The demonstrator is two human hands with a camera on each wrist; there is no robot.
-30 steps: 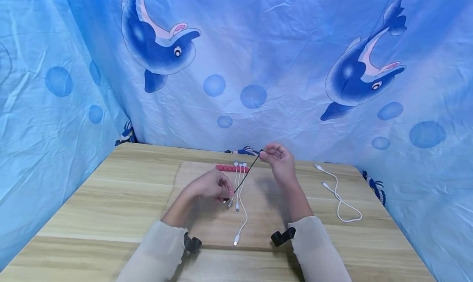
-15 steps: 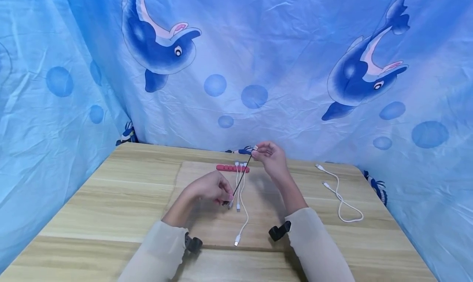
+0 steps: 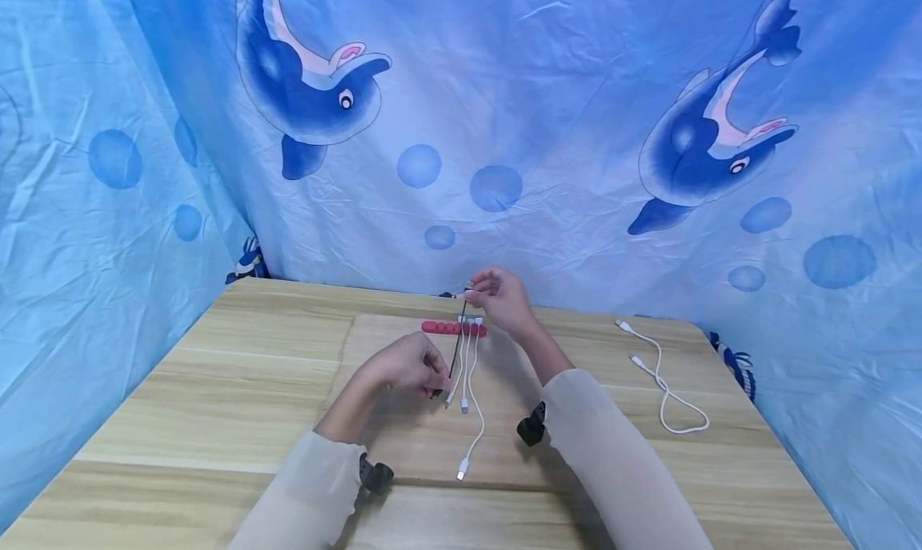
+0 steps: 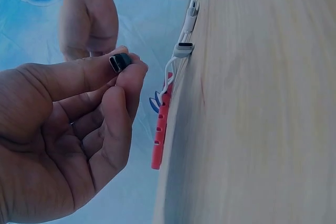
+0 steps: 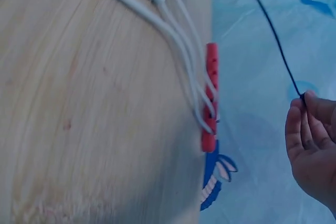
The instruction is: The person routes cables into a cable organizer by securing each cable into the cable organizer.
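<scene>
A short black cable is stretched between both hands above a wooden board. My left hand pinches its near end; in the left wrist view the black plug shows between thumb and forefinger. Its far end is pinched by my right hand, raised behind the red cable holder. That holder is a slotted strip lying near the board's back edge. Several white cables sit in slots on its right side and trail toward me. In the right wrist view the holder has its remaining slots bare.
The wooden board lies on a wood-grain table. A looped white cable rests at the right. Behind the table hangs a blue curtain with dolphins. Each wrist wears a black camera.
My right hand has moved left with the cable's far end, so the black cable has swung from a slant to nearly upright in the head view. The left hand has barely moved.
</scene>
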